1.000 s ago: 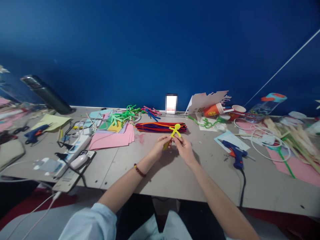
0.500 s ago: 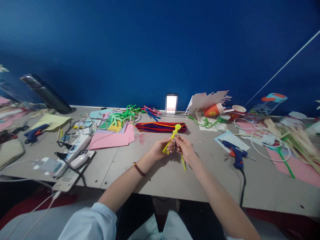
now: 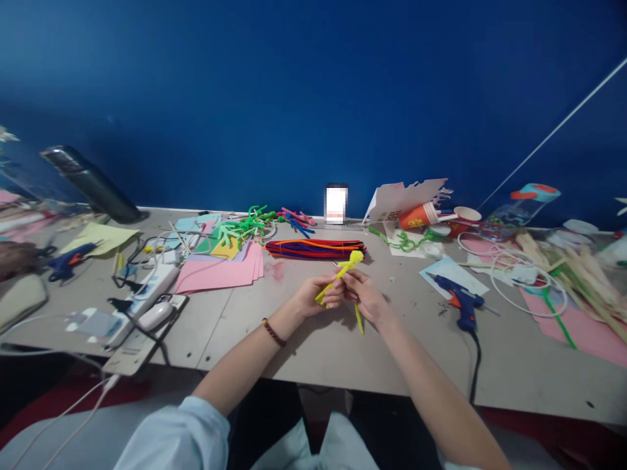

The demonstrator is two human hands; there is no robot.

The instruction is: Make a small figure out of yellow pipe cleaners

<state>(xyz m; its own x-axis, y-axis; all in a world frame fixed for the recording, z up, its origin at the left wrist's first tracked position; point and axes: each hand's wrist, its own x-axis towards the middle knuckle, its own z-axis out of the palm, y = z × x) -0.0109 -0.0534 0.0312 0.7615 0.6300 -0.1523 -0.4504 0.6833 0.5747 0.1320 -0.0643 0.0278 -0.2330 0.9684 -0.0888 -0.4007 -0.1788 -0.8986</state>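
A yellow pipe-cleaner piece with a knotted, bulky top is held between both hands above the table. My left hand pinches its lower part, where short yellow ends stick out to the left. Closed around the piece from the other side, my right hand has its fingertips just under the knot. One yellow strand hangs down below my right hand. Behind the hands lies a bundle of red, orange and purple pipe cleaners.
Pink paper sheets, green pipe cleaners and a power strip lie to the left. To the right are a blue glue gun, paper cups and white cable. A phone stands against the wall.
The yellow piece has tilted, its knotted top moving slightly right and down. Both hands have shifted a little and still hold it.
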